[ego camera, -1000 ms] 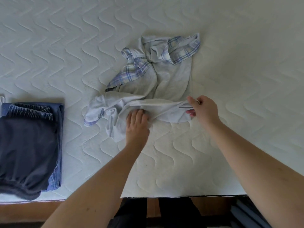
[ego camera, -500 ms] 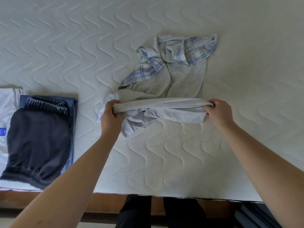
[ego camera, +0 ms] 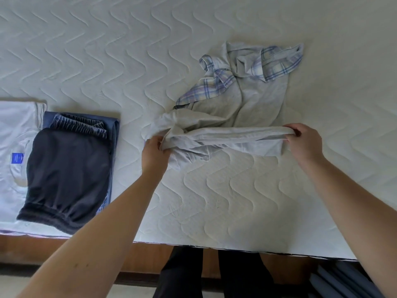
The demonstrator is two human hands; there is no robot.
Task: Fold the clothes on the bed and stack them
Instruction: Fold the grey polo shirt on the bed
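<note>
The pale shirt (ego camera: 234, 108) hangs stretched between both outstretched arms, left hand (ego camera: 153, 154) and right hand (ego camera: 305, 143) each gripping a folded edge with curled fingers.

Place: a bedroom in a home.
Bed: a wide white quilted mattress (ego camera: 107, 50) with wavy stitching fills most of the view.
Frame: a brown wooden bed frame (ego camera: 32, 248) runs under the near edge.
Clothes: a folded stack (ego camera: 66, 168) lies at the left; a grey garment with plaid trim (ego camera: 257, 97) lies loose on the mattress.
</note>
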